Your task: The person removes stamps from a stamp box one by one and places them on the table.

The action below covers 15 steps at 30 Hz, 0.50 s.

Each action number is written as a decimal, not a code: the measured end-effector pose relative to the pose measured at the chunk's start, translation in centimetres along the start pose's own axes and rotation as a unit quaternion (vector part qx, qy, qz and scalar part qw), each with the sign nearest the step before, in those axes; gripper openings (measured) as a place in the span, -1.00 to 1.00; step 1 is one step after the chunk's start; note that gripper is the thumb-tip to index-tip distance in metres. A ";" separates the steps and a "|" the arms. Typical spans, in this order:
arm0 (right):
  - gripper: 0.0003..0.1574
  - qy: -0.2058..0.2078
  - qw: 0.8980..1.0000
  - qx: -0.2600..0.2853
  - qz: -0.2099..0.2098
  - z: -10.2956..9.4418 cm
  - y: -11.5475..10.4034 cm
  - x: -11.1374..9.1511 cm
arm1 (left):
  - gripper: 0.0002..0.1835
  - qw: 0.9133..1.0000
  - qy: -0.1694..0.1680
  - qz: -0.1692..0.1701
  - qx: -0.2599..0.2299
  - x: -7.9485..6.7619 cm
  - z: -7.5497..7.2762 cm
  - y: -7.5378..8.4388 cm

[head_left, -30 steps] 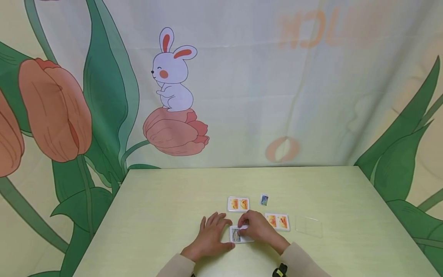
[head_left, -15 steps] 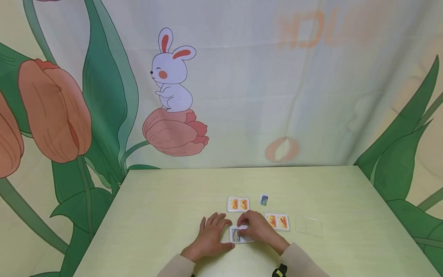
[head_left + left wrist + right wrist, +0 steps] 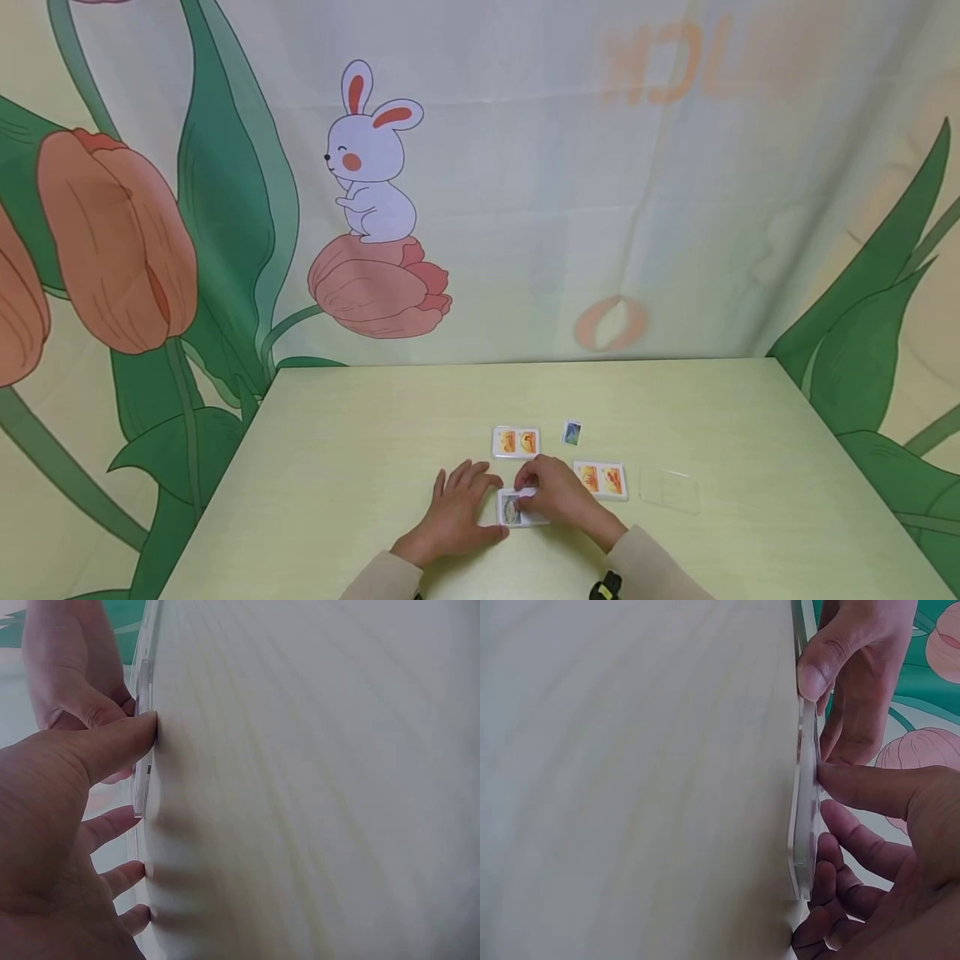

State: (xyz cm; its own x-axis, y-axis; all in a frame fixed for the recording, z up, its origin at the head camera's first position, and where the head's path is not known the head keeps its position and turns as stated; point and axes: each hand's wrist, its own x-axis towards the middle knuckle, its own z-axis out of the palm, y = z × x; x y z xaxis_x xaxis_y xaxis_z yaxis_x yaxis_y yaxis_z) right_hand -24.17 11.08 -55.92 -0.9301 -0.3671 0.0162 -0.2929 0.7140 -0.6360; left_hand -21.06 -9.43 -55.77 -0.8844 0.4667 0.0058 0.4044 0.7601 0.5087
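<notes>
A flat white case (image 3: pixel 512 521) with a clear rim lies near the table's front, with a small grey oval picture showing in its left half. My left hand (image 3: pixel 461 512) holds its left end, thumb on the near edge and index finger by the far corner. The other left fingers spread onto the table. Over the case's right half is my right hand (image 3: pixel 555 493), fingers bent and thumb touching the top face. In the right wrist view the case (image 3: pixel 804 810) appears edge-on beneath that thumb. Whether the right fingers pinch anything is hidden.
Two similar cases with orange pictures, one farther back (image 3: pixel 516 442) and one to the right (image 3: pixel 600 481), lie on the pale table (image 3: pixel 337 442). Behind them is a small loose picture card (image 3: pixel 572 432). A clear plastic cover (image 3: pixel 669 490) lies at the right.
</notes>
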 end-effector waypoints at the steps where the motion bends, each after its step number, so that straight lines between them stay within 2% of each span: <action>1: -0.79 0.000 1.000 -0.002 -0.001 0.0 0.0 0.0 | -0.37 1.000 0.000 0.000 -0.001 0.0 0.0 0.0; 4: -0.82 -0.002 1.000 -0.009 -0.006 0.0 0.0 0.0 | -0.37 1.000 0.000 0.000 -0.002 0.0 0.0 0.0; 11: -0.74 0.002 1.000 -0.005 -0.004 -0.1 -0.1 0.0 | -0.38 1.000 0.004 0.007 -0.009 -0.1 -0.2 0.3; 15: -0.76 -0.001 1.000 -0.005 -0.005 -0.2 -0.2 -0.1 | -0.38 1.000 0.003 0.008 -0.010 -0.2 -0.3 0.4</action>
State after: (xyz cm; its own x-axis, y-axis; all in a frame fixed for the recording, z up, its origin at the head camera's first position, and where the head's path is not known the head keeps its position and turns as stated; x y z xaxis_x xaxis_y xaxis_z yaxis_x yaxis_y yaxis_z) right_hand -24.05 11.07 -55.66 -0.9268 -0.3749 0.0203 -0.3035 0.7162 -0.6284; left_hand -20.79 -9.38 -55.38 -0.8797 0.4751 0.0197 0.4134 0.7439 0.5251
